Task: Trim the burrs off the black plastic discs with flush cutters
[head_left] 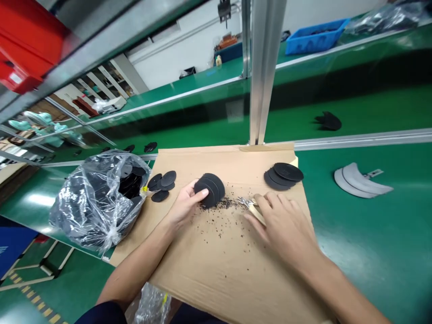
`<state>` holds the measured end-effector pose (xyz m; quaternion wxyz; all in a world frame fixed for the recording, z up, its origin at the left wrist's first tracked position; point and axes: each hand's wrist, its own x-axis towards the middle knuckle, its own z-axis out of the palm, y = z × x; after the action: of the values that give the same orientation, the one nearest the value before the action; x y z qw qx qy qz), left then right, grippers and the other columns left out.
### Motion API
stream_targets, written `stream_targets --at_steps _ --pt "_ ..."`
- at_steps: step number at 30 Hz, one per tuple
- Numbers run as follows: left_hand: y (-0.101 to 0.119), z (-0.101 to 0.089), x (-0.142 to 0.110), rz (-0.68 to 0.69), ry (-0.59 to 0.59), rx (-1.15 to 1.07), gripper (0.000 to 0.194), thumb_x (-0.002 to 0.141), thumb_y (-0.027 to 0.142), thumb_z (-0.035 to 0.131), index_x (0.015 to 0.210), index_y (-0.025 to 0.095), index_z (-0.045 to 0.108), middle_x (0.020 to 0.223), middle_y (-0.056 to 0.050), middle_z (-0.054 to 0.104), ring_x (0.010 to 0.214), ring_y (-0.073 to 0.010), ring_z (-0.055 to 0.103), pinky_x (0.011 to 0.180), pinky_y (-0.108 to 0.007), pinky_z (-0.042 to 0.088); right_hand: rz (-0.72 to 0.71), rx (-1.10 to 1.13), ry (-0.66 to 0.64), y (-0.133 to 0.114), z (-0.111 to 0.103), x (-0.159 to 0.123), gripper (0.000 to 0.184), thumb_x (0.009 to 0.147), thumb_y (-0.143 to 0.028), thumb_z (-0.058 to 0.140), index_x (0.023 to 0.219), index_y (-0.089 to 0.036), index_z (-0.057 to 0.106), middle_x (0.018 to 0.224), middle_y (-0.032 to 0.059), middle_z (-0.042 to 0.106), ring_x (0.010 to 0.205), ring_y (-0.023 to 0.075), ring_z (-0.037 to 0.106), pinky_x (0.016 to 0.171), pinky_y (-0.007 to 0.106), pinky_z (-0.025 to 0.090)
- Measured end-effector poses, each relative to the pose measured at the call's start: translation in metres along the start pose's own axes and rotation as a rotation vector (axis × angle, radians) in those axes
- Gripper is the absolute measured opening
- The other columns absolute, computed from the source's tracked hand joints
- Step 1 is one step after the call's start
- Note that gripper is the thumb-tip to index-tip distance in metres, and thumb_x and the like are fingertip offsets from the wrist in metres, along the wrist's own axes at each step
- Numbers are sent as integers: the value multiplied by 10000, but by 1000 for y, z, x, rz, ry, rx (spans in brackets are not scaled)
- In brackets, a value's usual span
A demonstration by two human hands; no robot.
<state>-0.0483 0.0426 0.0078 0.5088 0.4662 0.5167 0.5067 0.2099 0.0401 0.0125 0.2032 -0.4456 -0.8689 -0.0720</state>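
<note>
My left hand grips a small stack of black round discs, held on edge on the cardboard sheet. My right hand is closed round a small tool with a pale handle and a metal tip pointing towards the discs. Black crumbs lie scattered on the cardboard between both hands. A pile of flat black discs rests at the cardboard's far right. A few loose discs lie at its left edge.
A clear plastic bag full of black discs sits at the left. Grey curved pieces lie on the green table at the right. An aluminium post rises behind the cardboard. A blue tray stands far back.
</note>
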Motion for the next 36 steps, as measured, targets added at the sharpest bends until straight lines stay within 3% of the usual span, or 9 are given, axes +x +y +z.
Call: stream_targets --at_steps 4,10,16,20,23,25,28,32,36 --pt "20 -16 71 216 94 375 345 781 442 685 964 150 664 974 -72 702 977 -224 647 909 -353 503 -24 -105 -15 6 7 -3 187 958 -275 493 885 -167 627 829 104 633 753 246 538 685 355 358" --pt "46 -24 171 308 144 704 220 750 174 579 916 150 721 1133 -114 707 1156 -283 594 1098 -436 401 -13 -135 -65 4 0 -7 74 854 -204 634 893 -144 655 861 117 632 789 276 575 735 393 407" --pt "55 -53 173 255 54 1044 230 639 125 554 768 157 742 1227 -138 685 1329 -397 478 1198 -575 251 92 -95 -95 -6 -4 -12 340 915 -478 617 915 -143 677 909 135 630 842 288 573 790 428 434" --pt "65 -47 166 222 -95 1180 262 745 243 503 827 152 735 1078 -144 732 1128 -365 624 1064 -553 443 161 -54 -159 -15 -1 -13 454 952 -549 527 942 -128 695 936 152 642 902 302 581 862 461 444" --pt "67 -4 158 236 -342 1180 292 828 352 518 914 188 743 1025 -81 760 977 -272 688 918 -399 555 179 -19 -204 -19 1 -11 501 954 -576 502 997 -118 701 968 161 652 945 312 583 880 467 457" --pt "67 43 153 311 -530 1145 298 869 407 541 978 217 743 1054 -47 760 978 -232 693 883 -331 562 175 -11 -222 -18 1 -11 519 952 -588 499 1009 -114 704 969 159 657 952 313 586 865 462 471" --pt "63 126 152 585 -809 1093 306 951 360 488 1075 210 724 1112 -66 737 1002 -216 687 903 -338 556 183 1 -220 -16 1 -11 506 944 -586 521 994 -119 708 961 149 663 932 299 589 831 440 488" --pt "45 226 177 703 -669 1155 286 937 219 535 1182 218 684 1328 -97 618 1269 -254 563 1105 -414 449 192 19 -194 -15 2 -14 490 944 -583 529 965 -128 711 938 135 668 922 287 593 822 428 496" --pt "23 279 209 641 -466 1191 469 862 48 550 1310 175 602 1532 -179 414 1410 -349 416 1155 -529 364 199 19 -173 -15 4 -16 498 940 -590 533 933 -125 708 900 131 664 923 285 595 829 425 498"
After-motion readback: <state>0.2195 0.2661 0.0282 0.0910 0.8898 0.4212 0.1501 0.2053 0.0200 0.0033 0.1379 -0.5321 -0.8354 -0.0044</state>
